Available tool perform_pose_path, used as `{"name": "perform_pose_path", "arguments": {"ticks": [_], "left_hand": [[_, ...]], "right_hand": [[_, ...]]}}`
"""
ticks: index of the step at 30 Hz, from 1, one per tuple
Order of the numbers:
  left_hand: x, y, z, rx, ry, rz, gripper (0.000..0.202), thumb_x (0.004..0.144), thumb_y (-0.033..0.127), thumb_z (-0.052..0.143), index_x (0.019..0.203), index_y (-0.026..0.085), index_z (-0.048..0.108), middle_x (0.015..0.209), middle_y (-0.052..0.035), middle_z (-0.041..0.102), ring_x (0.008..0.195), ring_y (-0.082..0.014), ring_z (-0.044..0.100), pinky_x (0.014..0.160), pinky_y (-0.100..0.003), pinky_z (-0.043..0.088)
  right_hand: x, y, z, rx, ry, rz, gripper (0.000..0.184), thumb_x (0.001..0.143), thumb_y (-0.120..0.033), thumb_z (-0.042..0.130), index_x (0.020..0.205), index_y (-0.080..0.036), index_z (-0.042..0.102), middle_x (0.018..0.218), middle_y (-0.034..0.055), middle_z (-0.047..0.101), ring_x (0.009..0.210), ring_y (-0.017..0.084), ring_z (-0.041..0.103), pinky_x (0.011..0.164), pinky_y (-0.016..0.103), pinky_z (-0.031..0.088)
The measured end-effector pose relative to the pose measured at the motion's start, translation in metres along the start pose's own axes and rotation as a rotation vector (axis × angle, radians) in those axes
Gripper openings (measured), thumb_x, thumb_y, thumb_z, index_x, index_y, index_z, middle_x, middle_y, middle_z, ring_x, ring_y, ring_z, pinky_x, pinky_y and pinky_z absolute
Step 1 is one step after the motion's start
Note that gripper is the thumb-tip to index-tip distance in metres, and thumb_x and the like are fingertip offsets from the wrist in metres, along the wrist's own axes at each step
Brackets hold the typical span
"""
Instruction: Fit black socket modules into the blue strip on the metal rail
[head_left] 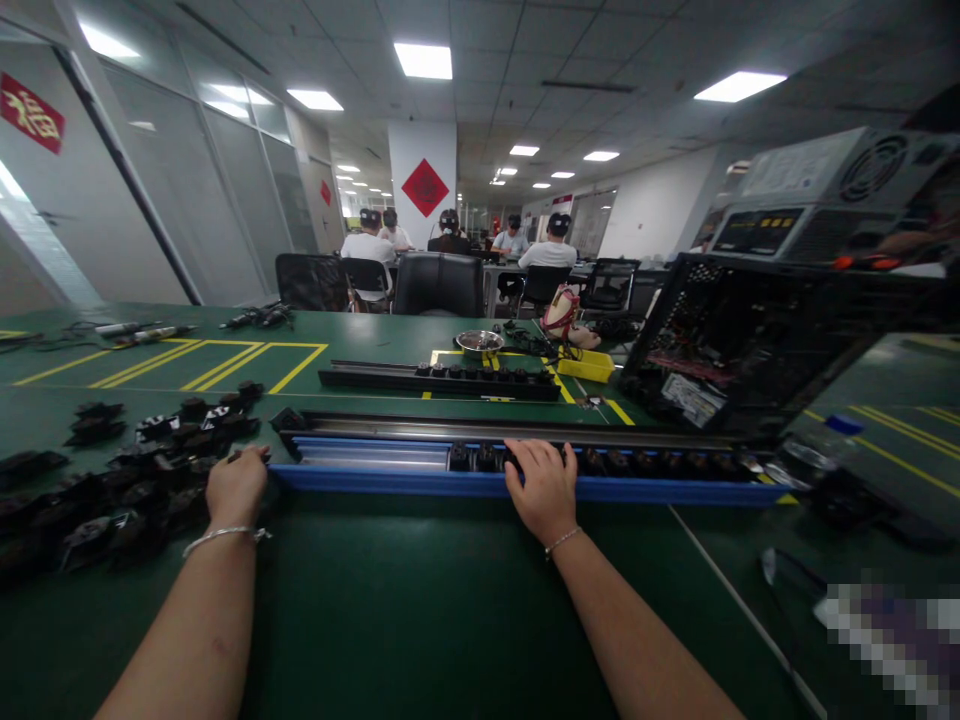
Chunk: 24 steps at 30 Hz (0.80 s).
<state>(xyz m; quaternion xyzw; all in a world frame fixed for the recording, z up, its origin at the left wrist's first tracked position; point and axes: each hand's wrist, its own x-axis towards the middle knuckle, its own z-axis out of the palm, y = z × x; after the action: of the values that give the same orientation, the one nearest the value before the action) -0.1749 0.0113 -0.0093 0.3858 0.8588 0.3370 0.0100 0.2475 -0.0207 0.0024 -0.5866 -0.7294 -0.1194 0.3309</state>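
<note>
A long blue channel (390, 484) lies crosswise on the green table, its left stretch bare inside. Small black parts (645, 463) stand in a row along its middle and right. My right hand (544, 485) rests over this row with its fingers stretched out, hiding the parts beneath. Just off the channel's left end, my left hand (236, 487) is closed, with its fingertips bent round something dark that I cannot make out. A loose pile of similar black parts (150, 470) spreads to the left of that hand.
Behind the channel lie a black rail (420, 430) and a shorter rail with black parts (375, 376). Further back are a metal bowl (480, 342) and a yellow tray (585, 366). An open computer case (765, 340) and a bottle (814, 450) stand right. People sit beyond.
</note>
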Motion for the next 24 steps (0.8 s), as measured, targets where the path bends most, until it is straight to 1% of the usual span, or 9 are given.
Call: {"name": "perform_pose_path", "arguments": {"ticks": [4, 6, 9, 12, 14, 16, 18, 21, 24], "left_hand": [[-0.001, 0.003, -0.005, -0.037, -0.007, -0.395, 0.055, 0.075, 0.049, 0.045, 0.106, 0.005, 0.057, 0.113, -0.0197, 0.056, 0.109, -0.0431, 0.045, 0.077, -0.056, 0.044], [-0.005, 0.006, -0.007, -0.066, -0.004, -0.459, 0.057, 0.074, 0.048, 0.048, 0.115, 0.009, 0.052, 0.125, -0.0186, 0.050, 0.117, -0.0424, 0.039, 0.083, -0.057, 0.041], [-0.015, 0.012, -0.010, -0.085, 0.013, -0.430, 0.054, 0.076, 0.049, 0.047, 0.116, 0.014, 0.052, 0.137, -0.0162, 0.040, 0.124, -0.0401, 0.032, 0.092, -0.059, 0.034], [-0.029, 0.024, -0.014, -0.060, 0.053, -0.269, 0.045, 0.080, 0.049, 0.043, 0.109, 0.018, 0.058, 0.145, -0.0097, 0.031, 0.131, -0.0386, 0.022, 0.100, -0.060, 0.023], [-0.040, 0.037, -0.016, -0.044, 0.143, -0.109, 0.046, 0.085, 0.045, 0.036, 0.112, 0.016, 0.058, 0.145, -0.0128, 0.030, 0.133, -0.0380, 0.019, 0.100, -0.061, 0.023], [-0.053, 0.056, -0.015, -0.061, 0.214, 0.113, 0.045, 0.086, 0.040, 0.035, 0.113, 0.012, 0.057, 0.143, -0.0163, 0.033, 0.134, -0.0347, 0.021, 0.103, -0.056, 0.025], [-0.073, 0.079, -0.010, -0.105, 0.255, 0.373, 0.040, 0.085, 0.034, 0.037, 0.111, 0.011, 0.056, 0.137, -0.0166, 0.040, 0.130, -0.0272, 0.032, 0.107, -0.046, 0.026], [-0.117, 0.112, 0.002, -0.142, 0.103, 0.729, 0.035, 0.087, 0.033, 0.036, 0.111, 0.016, 0.055, 0.135, -0.0131, 0.044, 0.126, -0.0237, 0.039, 0.105, -0.042, 0.032], [-0.163, 0.133, 0.015, -0.109, -0.063, 0.927, 0.038, 0.088, 0.036, 0.039, 0.118, 0.018, 0.053, 0.139, -0.0135, 0.040, 0.128, -0.0251, 0.037, 0.103, -0.043, 0.035]], "right_hand": [[0.000, 0.000, -0.001, -0.004, -0.005, 0.006, 0.031, 0.088, -0.031, 0.044, 0.115, -0.028, 0.058, 0.111, 0.0022, 0.064, 0.109, 0.021, 0.049, 0.107, 0.048, 0.011], [0.000, 0.000, -0.001, 0.002, -0.003, 0.006, 0.031, 0.088, -0.031, 0.044, 0.115, -0.028, 0.058, 0.111, 0.0020, 0.064, 0.109, 0.021, 0.049, 0.107, 0.048, 0.011], [0.000, 0.000, -0.001, 0.005, 0.003, 0.000, 0.031, 0.088, -0.031, 0.044, 0.115, -0.028, 0.058, 0.111, 0.0031, 0.064, 0.109, 0.021, 0.049, 0.107, 0.048, 0.011], [0.000, 0.000, -0.001, -0.009, 0.000, 0.001, 0.031, 0.088, -0.031, 0.044, 0.115, -0.028, 0.058, 0.111, 0.0030, 0.064, 0.109, 0.022, 0.049, 0.106, 0.048, 0.012], [0.000, 0.000, 0.000, -0.022, 0.001, -0.001, 0.031, 0.087, -0.031, 0.044, 0.115, -0.028, 0.058, 0.111, 0.0026, 0.064, 0.109, 0.022, 0.049, 0.107, 0.048, 0.012], [0.000, 0.000, 0.000, -0.033, 0.006, -0.004, 0.031, 0.087, -0.031, 0.044, 0.115, -0.028, 0.058, 0.110, 0.0027, 0.064, 0.109, 0.022, 0.049, 0.107, 0.048, 0.012], [0.000, 0.000, 0.001, -0.037, 0.010, -0.005, 0.031, 0.087, -0.031, 0.045, 0.115, -0.028, 0.059, 0.110, 0.0029, 0.064, 0.109, 0.022, 0.049, 0.107, 0.048, 0.012], [0.000, 0.001, 0.001, -0.024, 0.007, -0.004, 0.031, 0.087, -0.031, 0.044, 0.115, -0.028, 0.058, 0.110, 0.0031, 0.064, 0.108, 0.022, 0.049, 0.106, 0.049, 0.012], [0.000, 0.001, 0.001, -0.011, 0.002, -0.002, 0.031, 0.087, -0.031, 0.044, 0.115, -0.028, 0.058, 0.111, 0.0029, 0.064, 0.109, 0.022, 0.049, 0.106, 0.048, 0.011]]}}
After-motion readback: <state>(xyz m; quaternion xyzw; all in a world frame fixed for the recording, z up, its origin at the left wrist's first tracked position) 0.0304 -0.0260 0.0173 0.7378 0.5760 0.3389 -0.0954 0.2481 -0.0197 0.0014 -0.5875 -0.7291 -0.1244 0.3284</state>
